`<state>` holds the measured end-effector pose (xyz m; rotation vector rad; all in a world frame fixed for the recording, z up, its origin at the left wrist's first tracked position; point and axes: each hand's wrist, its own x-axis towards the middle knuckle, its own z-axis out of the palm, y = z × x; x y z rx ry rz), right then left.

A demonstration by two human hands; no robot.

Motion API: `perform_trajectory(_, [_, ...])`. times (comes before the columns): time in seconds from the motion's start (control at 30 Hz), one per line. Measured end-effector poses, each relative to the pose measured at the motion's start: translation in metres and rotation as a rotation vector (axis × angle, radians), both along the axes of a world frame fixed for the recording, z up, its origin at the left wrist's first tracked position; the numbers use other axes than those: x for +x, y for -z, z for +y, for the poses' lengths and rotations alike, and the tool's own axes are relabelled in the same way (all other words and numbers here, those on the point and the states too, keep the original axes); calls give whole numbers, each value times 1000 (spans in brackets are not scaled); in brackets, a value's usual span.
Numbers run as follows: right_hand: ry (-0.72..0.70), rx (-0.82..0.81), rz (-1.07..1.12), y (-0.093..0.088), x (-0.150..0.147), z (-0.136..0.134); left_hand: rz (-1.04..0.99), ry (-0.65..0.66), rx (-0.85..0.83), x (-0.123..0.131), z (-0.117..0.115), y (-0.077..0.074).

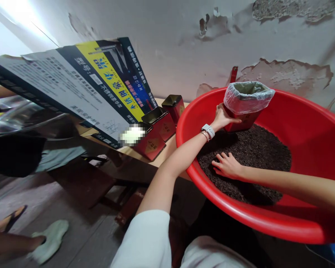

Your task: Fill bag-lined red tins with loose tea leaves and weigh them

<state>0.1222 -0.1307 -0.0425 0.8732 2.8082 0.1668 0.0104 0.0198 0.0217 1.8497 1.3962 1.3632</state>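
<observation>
A red tin (247,121) stands upright over the dark leaves, with a clear plastic bag (248,102) folded out over its rim. My left hand (222,117), with a white watch on its wrist, grips the side of this tin. Inside the big red basin (231,206) lies a bed of dark loose dried leaves that look like tea (264,152). My right hand (227,166) rests palm down on the leaves, fingers spread, holding nothing. The tin's contents are mostly hidden by its lining.
Several red tins (167,124) stand on the tabletop (170,149) left of the basin. A large printed cardboard box panel (100,82) leans behind them. Beyond it, another person's feet show near a wooden stool (83,180) and a metal bowl (25,119). A peeling wall rises behind.
</observation>
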Motion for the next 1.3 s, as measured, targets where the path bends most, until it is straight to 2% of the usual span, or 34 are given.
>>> perform_trajectory(0.13, [55, 4, -15, -7, 9, 4, 29, 10, -40, 1, -4, -4])
perform_trajectory(0.23, [177, 36, 0, -17, 24, 12, 41, -4, -85, 2, -8, -5])
perform_trajectory(0.37, [434, 58, 41, -32, 49, 43, 64, 3, -129, 2, -14, -4])
perform_trajectory(0.53, [851, -62, 147, -52, 94, 100, 78, 18, -139, -8, -14, -5])
perform_trajectory(0.6, [985, -43, 260, -66, 119, 119, 68, 71, -150, -11, -14, -6])
perform_trajectory(0.7, [1123, 87, 488, -95, 151, 134, 102, 147, -146, -9, -18, -9])
perform_trajectory(0.8, [1094, 259, 711, -128, 160, 130, 147, 243, -97, 5, -30, -12])
perform_trajectory(0.9, [918, 346, 845, -148, 142, 115, 164, 368, -72, 21, -45, -13])
perform_trajectory(1.0, [758, 304, 861, -151, 118, 99, 203, 412, -69, 30, -54, -11])
perform_trajectory(1.07, [706, 261, 853, -149, 107, 92, 219, 414, -74, 32, -55, -8])
perform_trajectory(1.17, [693, 203, 871, -148, 102, 89, 188, 412, -80, 32, -53, -5])
perform_trajectory(1.3, [685, 168, 955, -149, 109, 97, 147, 389, -91, 29, -51, -8])
